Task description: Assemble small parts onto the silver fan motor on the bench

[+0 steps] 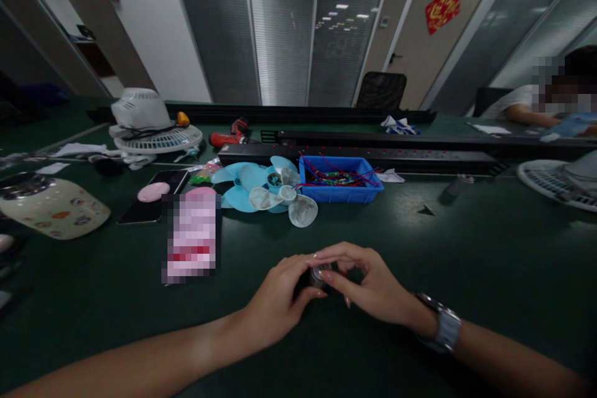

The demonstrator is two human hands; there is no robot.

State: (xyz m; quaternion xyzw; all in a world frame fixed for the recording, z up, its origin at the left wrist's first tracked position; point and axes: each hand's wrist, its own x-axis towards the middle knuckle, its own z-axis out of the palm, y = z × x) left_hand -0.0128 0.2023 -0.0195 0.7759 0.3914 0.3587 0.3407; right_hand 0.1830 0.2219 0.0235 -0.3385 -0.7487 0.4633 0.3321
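Both hands meet over one small round metal part (321, 273), low on the dark green bench (466, 249). The left hand (280, 298) has its grip closed on the part from the left, and the right hand (368, 283) pinches it from above and the right, a wristwatch (445, 326) on that wrist. Just beyond lie pale blue fan blades (261, 189), then a blue bin (339, 179) of red wires. Far left sits a white fan housing (149, 124).

The hands (321, 289) hide most of a small metal part (319, 273).
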